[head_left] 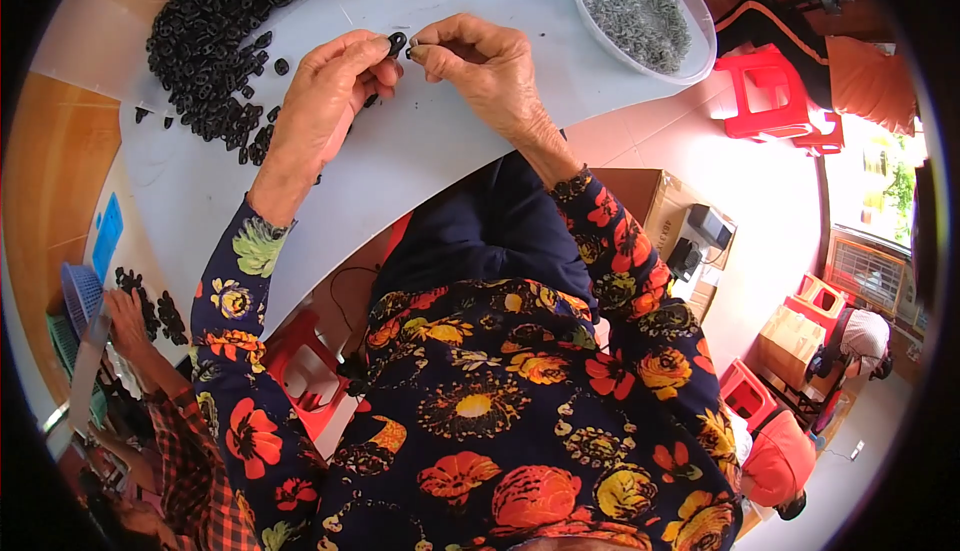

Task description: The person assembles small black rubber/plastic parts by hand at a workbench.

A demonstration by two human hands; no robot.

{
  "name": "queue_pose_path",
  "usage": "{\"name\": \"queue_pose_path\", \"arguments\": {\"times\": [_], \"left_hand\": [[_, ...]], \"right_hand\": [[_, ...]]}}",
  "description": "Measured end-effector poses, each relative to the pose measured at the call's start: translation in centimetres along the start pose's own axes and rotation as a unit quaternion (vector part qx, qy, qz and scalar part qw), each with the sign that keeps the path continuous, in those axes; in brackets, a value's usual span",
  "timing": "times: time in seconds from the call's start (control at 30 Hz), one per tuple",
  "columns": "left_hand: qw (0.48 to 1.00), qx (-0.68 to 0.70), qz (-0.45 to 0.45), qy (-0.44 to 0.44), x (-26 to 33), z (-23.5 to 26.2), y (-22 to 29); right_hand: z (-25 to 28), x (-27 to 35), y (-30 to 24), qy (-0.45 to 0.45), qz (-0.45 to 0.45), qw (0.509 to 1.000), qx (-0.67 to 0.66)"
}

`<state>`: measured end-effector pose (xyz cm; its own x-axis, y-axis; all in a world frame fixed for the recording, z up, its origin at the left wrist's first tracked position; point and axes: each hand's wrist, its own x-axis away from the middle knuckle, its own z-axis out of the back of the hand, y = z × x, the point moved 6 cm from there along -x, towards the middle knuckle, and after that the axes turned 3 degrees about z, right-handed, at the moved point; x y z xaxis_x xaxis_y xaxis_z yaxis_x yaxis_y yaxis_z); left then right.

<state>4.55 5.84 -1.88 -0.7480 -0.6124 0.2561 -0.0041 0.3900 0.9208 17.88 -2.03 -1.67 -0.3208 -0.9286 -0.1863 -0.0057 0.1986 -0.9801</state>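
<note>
Over the pale table, my left hand (335, 81) is closed, thumb and fingers pinching a small black plastic piece (397, 43) with a hole through it. Close beside it, my right hand (490, 66) is closed in a pinch at the piece's right side. A tiny silvery part (413, 43) shows at the right fingertips; its exact kind is too small to tell. Left of my hands spreads a big heap of similar black plastic pieces (205, 61), with several loose ones near my left wrist. A round clear tub (704, 63) of small grey metal parts (635, 16) stands to the right.
The pale tabletop (400, 166) curves in front of my lap. At lower left, a co-worker's hand (128, 321) is near small black clusters and a blue basket (80, 296). Red stools (765, 91) and a cardboard box (640, 196) stand on the floor to the right.
</note>
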Motion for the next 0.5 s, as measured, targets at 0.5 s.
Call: {"name": "queue_pose_path", "arguments": {"times": [0.5], "left_hand": [[0.990, -0.114, -0.071, 0.040, 0.0, 0.0, 1.0]], "right_hand": [[-0.5, -0.2, 0.1, -0.024, 0.014, 0.999, -0.024]]}}
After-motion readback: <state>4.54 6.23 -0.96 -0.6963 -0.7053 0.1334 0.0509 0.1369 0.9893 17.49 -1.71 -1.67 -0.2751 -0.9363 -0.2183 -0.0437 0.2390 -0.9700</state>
